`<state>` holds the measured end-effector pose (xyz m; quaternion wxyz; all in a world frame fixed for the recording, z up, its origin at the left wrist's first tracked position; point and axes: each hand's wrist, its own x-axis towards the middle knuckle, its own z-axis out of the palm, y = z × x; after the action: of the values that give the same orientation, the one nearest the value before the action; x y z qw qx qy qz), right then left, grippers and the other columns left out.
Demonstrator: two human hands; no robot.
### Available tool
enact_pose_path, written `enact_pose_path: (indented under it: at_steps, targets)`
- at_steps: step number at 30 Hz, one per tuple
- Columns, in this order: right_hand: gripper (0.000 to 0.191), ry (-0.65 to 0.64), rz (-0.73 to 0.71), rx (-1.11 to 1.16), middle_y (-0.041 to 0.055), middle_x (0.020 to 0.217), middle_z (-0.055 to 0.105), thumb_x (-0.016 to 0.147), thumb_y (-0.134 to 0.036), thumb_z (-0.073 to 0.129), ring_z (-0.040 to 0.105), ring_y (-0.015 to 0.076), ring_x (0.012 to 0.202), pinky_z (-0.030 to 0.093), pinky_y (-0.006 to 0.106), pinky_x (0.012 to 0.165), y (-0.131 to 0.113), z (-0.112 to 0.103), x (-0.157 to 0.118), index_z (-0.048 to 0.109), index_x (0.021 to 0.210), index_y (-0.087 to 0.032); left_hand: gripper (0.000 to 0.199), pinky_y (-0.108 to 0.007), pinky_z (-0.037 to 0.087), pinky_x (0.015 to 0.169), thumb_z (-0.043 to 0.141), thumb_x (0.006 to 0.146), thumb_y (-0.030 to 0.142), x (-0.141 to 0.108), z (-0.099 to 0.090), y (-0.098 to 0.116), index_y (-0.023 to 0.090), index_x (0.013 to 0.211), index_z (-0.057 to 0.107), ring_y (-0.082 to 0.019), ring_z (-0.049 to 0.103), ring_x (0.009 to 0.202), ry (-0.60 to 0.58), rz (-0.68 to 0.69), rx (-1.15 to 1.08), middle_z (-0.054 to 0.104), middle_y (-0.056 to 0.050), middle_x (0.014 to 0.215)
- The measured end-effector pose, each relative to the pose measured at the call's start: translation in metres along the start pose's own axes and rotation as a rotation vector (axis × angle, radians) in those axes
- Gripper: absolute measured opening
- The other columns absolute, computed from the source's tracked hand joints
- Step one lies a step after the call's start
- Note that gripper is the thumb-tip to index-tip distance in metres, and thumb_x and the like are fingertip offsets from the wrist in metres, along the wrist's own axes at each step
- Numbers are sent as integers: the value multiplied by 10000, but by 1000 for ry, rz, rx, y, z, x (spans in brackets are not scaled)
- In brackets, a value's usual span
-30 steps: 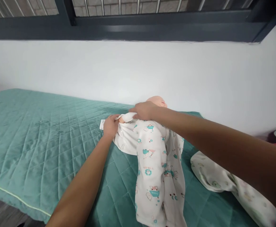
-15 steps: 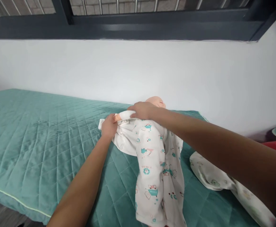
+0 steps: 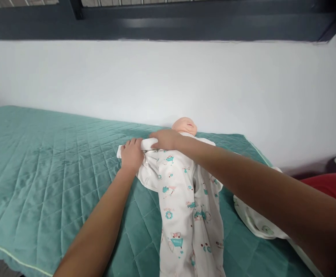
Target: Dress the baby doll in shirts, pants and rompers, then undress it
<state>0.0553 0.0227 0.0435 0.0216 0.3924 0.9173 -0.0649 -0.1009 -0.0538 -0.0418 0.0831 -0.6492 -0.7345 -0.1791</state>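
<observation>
A baby doll lies face up near the wall, its bare head (image 3: 184,125) just beyond my right forearm. White printed clothing (image 3: 175,200) covers its body and stretches toward me. My left hand (image 3: 132,154) is closed round the end of the white sleeve (image 3: 148,144), which reaches out to the left from the doll. Nearer the doll's shoulder, my right hand (image 3: 164,139) grips the same sleeve, its fingers wrapped over the cloth. The doll's arm is hidden by the sleeve and my hands.
The doll rests on a green quilted cover (image 3: 55,173). Behind it is a white wall (image 3: 156,84) under a dark window frame (image 3: 185,25). At right are another printed cloth (image 3: 257,221) and a red item (image 3: 326,184).
The orange-pink part that showed between my hands is now covered. My left hand has turned palm down over the sleeve end. More of the doll's head shows, and the view has shifted.
</observation>
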Motion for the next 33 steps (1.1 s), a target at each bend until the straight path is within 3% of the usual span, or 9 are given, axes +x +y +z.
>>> enact_pose_path:
  at_steps: [6,9,14,17,21,24,26,29,33]
  targets:
    - [320,434,135,309,52,1064,726,950,-345,418,636,198,991,447,303,898,47,2,-62,704,954,-203,447,-481,432,939,357,910,146,-5,-2,2,218,1308,545,-307,570,1148,18,-22,5,629,-121,1257]
    - [341,654,382,391,82,1168,696,938,-340,415,617,219,1068,452,334,943,73,26,-104,682,1093,-193,429,-497,429,973,357,918,156,-5,-1,3,205,1297,553,-310,572,1167,20,-20,-21,630,-133,1261]
    - [422,540,626,185,94,1313,642,933,-281,408,533,279,1251,303,472,1109,99,64,-144,610,1298,-219,503,-620,281,1131,343,878,61,-9,1,6,190,1332,516,-307,426,1386,56,7,-83,573,-142,1375]
    - [443,479,617,154,80,1338,634,926,-253,403,571,272,1213,377,409,1038,102,65,-149,585,1330,-242,642,-653,163,1186,342,794,-25,-15,-7,16,176,1392,460,-282,261,1495,143,59,-166,504,-133,1462]
    - [442,508,746,161,93,1251,681,913,-205,380,632,268,1114,437,356,921,102,57,-151,590,1301,-232,520,-464,352,1176,378,845,51,-16,-36,57,178,1324,534,-227,444,1387,245,181,-500,548,-106,1416]
    - [420,552,821,184,86,1198,700,911,-207,386,642,257,1091,432,342,908,106,56,-153,600,1270,-241,361,-350,462,1076,396,928,173,-6,-63,106,215,1206,623,-180,588,1204,81,399,-645,648,-57,1272]
    - [413,561,840,197,80,1196,700,909,-202,390,643,251,1087,426,337,907,109,57,-156,603,1260,-246,325,-333,487,1022,405,941,202,4,-75,140,194,1142,661,-195,605,1173,-105,548,-511,672,-72,1217]
    - [403,567,871,221,85,1174,707,916,-214,387,646,254,1074,424,333,883,112,58,-160,601,1257,-240,318,-363,515,928,415,923,161,17,-82,188,144,1070,696,-250,630,1107,-346,659,-83,672,-129,1165]
    - [372,553,846,226,100,1125,719,945,-318,410,650,267,1057,417,331,857,113,58,-165,602,1249,-222,292,-375,509,893,512,869,143,26,-71,234,138,1068,726,-280,639,1068,-485,640,79,665,-160,1185]
